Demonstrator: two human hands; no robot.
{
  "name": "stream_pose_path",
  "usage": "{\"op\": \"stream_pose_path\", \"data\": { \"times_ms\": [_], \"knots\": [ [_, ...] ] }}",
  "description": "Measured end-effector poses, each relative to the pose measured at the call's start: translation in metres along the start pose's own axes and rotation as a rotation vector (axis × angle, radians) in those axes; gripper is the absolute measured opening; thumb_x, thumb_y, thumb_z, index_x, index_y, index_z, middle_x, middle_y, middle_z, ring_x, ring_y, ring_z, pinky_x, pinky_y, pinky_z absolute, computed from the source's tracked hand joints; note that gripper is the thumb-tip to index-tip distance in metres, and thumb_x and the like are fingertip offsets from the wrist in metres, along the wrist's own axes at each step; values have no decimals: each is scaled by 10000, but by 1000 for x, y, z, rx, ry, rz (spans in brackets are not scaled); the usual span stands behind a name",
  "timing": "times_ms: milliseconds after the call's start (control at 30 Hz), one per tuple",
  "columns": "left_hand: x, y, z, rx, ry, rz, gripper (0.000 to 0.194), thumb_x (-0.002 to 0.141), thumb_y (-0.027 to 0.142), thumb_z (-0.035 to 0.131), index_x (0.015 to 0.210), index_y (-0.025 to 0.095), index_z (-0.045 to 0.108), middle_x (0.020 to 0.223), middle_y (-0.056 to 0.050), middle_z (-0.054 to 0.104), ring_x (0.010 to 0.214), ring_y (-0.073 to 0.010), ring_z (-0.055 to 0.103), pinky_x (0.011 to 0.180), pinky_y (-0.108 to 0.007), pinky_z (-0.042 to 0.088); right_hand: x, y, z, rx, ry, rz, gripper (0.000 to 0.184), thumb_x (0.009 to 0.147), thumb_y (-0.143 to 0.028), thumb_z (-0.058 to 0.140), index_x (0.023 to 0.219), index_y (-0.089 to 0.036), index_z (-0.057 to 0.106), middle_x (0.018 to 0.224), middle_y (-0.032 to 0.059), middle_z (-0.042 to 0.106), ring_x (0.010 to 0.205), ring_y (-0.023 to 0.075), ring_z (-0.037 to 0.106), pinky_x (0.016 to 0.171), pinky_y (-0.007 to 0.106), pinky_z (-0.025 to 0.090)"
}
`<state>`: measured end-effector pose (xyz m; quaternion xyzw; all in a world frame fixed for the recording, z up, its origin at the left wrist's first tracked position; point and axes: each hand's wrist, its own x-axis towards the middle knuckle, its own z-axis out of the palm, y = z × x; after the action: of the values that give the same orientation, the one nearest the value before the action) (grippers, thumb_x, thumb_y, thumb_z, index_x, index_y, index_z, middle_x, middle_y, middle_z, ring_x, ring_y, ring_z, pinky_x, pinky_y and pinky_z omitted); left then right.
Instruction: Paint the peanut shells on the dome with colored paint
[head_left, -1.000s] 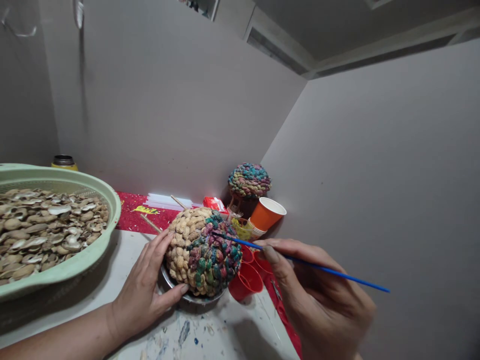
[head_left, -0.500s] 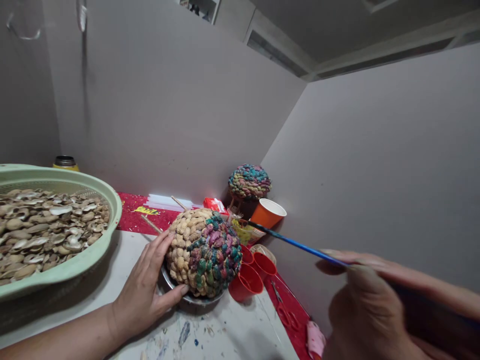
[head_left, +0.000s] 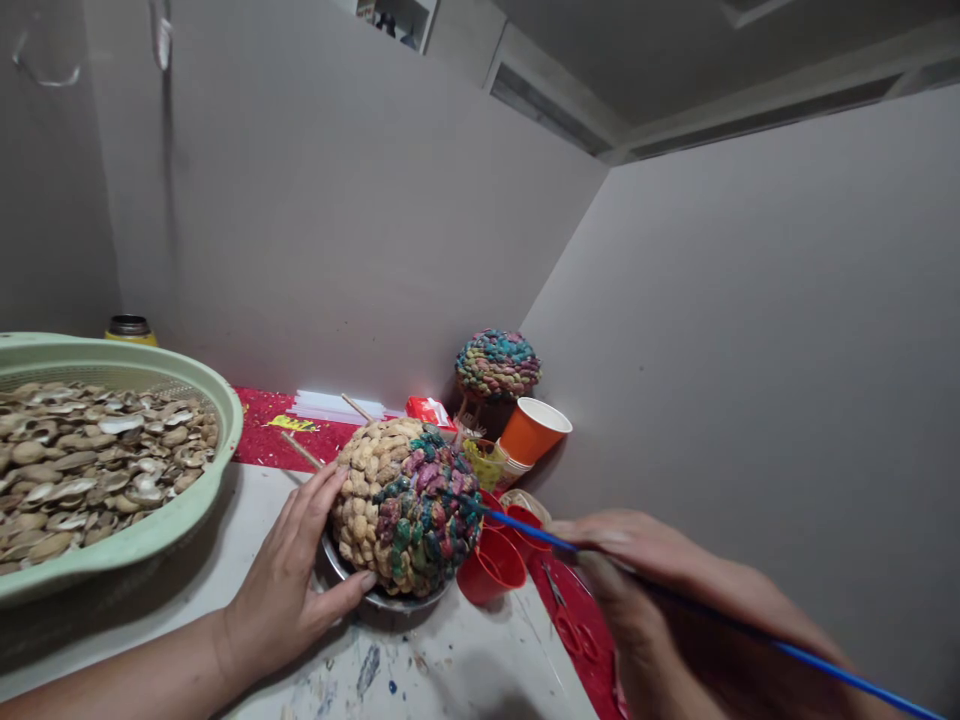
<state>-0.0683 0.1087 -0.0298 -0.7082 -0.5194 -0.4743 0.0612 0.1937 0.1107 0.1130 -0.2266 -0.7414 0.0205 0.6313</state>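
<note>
A dome covered in peanut shells (head_left: 379,490) sits in a metal bowl (head_left: 405,602). Its left part is bare tan; the right part is painted purple, green and blue. My left hand (head_left: 289,575) grips the dome's left side, thumb low at the front near the bowl's rim. Pinched in my right hand (head_left: 667,600) is a thin blue paintbrush (head_left: 529,530). The brush's dark tip is at the painted right side of the dome; whether it touches the shells is hard to tell. Red cups (head_left: 492,565) stand just right of the bowl, partly behind the brush.
A green colander (head_left: 217,420) of peanut shells fills the left. Behind the dome lie white sticks (head_left: 337,403) and a red box (head_left: 430,410). A painted shell piece (head_left: 498,362), orange paper cup (head_left: 534,432) and red-handled scissors (head_left: 574,632) are at right. Walls enclose the table.
My right hand pulled the brush off the dome toward the right, then brought it back to the dome's right side. My left hand and the dome stayed in place.
</note>
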Motion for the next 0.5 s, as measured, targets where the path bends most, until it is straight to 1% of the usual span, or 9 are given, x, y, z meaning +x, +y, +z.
{"op": "stream_pose_path", "data": {
  "times_ms": [33, 67, 133, 200, 300, 400, 500],
  "knots": [
    [0, 0, 0, 0, -3, 2, 836, 936, 432, 625, 1624, 291, 173, 1608, -146, 441, 1484, -349, 431, 1170, -583, 448, 2, -3, 7, 39, -50, -37, 362, 867, 8, 708, 1115, -254, 743, 930, 17, 796, 823, 191, 757, 799, 348, 638],
    [0, 0, 0, 2, -5, 4, 837, 935, 434, 626, 1624, 288, 173, 1606, -149, 442, 1482, -348, 433, 1170, -581, 449, 4, -4, 13, 54, -88, -65, 392, 854, 37, 691, 1121, -247, 741, 939, 22, 800, 829, 191, 759, 793, 345, 641],
    [0, 0, 0, 7, -10, 7, 832, 940, 434, 619, 1624, 277, 172, 1602, -155, 444, 1484, -342, 430, 1170, -575, 448, 5, 0, 17, 52, -172, -128, 416, 837, 59, 677, 1132, -229, 731, 949, 33, 807, 837, 193, 769, 775, 331, 648],
    [-1, 0, 0, 10, -11, 8, 826, 945, 431, 612, 1624, 269, 170, 1604, -155, 440, 1492, -336, 419, 1171, -569, 448, 5, 7, 15, 6, -236, -183, 405, 826, 57, 679, 1122, -217, 723, 948, 41, 815, 833, 197, 782, 767, 320, 656],
    [-1, 0, 0, 12, -5, 6, 829, 943, 432, 619, 1623, 272, 172, 1610, -148, 436, 1495, -328, 417, 1174, -562, 446, 8, 12, 11, -50, -278, -239, 378, 817, 40, 690, 1099, -210, 717, 928, 44, 823, 805, 199, 795, 767, 311, 665],
    [-2, -1, 1, 13, -4, 5, 828, 942, 430, 618, 1625, 277, 175, 1611, -142, 439, 1496, -329, 415, 1181, -561, 439, 12, 6, 7, -40, -324, -268, 371, 817, 23, 684, 1108, -206, 710, 915, 48, 823, 786, 201, 799, 741, 295, 669],
    [-1, 0, 1, 15, 2, 11, 826, 943, 430, 614, 1625, 276, 175, 1611, -141, 442, 1495, -330, 417, 1177, -555, 445, 13, -2, 5, -42, -382, -237, 380, 828, 33, 658, 1113, -214, 698, 919, 51, 818, 783, 204, 796, 730, 294, 672]
  ]
}}
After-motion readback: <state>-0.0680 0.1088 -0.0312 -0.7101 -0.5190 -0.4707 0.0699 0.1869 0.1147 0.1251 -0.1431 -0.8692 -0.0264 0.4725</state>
